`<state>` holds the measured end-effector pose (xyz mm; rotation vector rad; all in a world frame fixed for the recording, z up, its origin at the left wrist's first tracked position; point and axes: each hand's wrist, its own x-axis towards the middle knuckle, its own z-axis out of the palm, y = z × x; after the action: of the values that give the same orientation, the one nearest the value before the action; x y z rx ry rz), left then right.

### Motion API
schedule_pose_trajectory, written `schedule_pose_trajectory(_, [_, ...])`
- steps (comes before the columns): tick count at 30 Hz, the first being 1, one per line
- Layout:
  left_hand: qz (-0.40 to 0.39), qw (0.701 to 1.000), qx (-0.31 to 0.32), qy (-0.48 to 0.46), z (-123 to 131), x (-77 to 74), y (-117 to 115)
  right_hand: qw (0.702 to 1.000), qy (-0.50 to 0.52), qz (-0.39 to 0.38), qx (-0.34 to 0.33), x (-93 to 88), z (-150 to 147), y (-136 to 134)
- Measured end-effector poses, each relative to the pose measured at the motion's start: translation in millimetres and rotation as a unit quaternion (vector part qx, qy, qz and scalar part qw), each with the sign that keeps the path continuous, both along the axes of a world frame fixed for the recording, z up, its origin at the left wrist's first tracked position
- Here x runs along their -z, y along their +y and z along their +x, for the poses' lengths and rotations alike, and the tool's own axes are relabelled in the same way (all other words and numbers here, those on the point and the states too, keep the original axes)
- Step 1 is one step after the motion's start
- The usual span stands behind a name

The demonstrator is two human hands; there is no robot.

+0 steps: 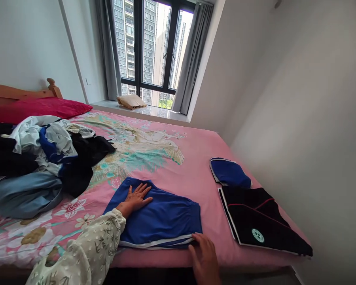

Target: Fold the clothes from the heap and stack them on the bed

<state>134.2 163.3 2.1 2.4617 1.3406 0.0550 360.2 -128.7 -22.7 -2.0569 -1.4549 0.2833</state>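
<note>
A pair of blue shorts (166, 215) with white side stripes lies folded in half near the bed's front edge, its elastic waistband facing right. My left hand (138, 196) presses flat on the upper left part of the shorts, fingers spread. At the lower right corner by the waistband is my right hand (206, 255); its fingertips touch the fabric edge while the thumb stands apart from them. To the right lie a folded black garment (255, 217) with a round light green badge and, behind it, a folded blue garment (230, 172) with striped trim.
A loose heap of clothes (56, 144) in white, black, blue and grey covers the bed's left side. Behind it is a red pillow (47, 107). The bed has a pink floral sheet (192, 158). A beige folded item (132, 101) sits on the windowsill. A wall (299, 118) borders the right.
</note>
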Motion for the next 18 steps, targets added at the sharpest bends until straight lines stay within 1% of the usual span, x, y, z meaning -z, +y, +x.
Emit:
schedule_pose_trajectory(1, [0.002, 1.0, -0.01, 0.001, 4.1, -3.0, -4.7, 0.997, 0.041, 0.002, 0.066, -0.3, 8.8, 2.4])
schedule_pose_trajectory(2, [0.006, 1.0, -0.018, 0.001, 9.0, -6.0, -11.6, 0.99, 0.089, -0.014, 0.11, -1.5, 17.0, 7.3])
schedule_pose_trajectory(3, [0.011, 1.0, -0.021, -0.002, 14.7, -8.7, -20.8, 0.98, 0.137, -0.041, 0.137, -3.4, 24.4, 14.1])
schedule_pose_trajectory(5, [0.021, 1.0, -0.001, -0.013, 26.5, -12.6, -44.7, 0.96, 0.216, -0.098, 0.151, -8.5, 36.9, 30.3])
schedule_pose_trajectory(7, [0.023, 0.998, 0.047, -0.027, 36.6, -14.0, -72.0, 0.947, 0.262, -0.122, 0.141, -14.1, 45.5, 45.8])
schedule_pose_trajectory(9, [0.015, 0.995, 0.091, -0.035, 43.3, -13.6, -96.1, 0.94, 0.295, -0.116, 0.123, -19.1, 49.3, 57.4])
schedule_pose_trajectory(11, [0.006, 0.993, 0.108, -0.038, 46.4, -12.8, -112.5, 0.929, 0.343, -0.098, 0.097, -23.6, 47.9, 63.5])
schedule_pose_trajectory(13, [0.001, 0.994, 0.103, -0.041, 47.3, -12.8, -120.4, 0.912, 0.398, -0.075, 0.068, -28.5, 42.4, 64.1])
schedule_pose_trajectory(15, [-0.001, 0.995, 0.09, -0.046, 48.0, -13.9, -123.5, 0.893, 0.445, -0.055, 0.042, -36.1, 35.2, 60.7])
schedule_pose_trajectory(17, [-0.006, 0.996, 0.074, -0.056, 50.2, -15.5, -126.0, 0.869, 0.493, -0.041, 0.021, -48.1, 29.2, 55.5])
schedule_pose_trajectory(18, [-0.009, 0.996, 0.066, -0.063, 52.3, -16.3, -128.0, 0.85, 0.525, -0.033, 0.012, -55.9, 27.2, 53.0])
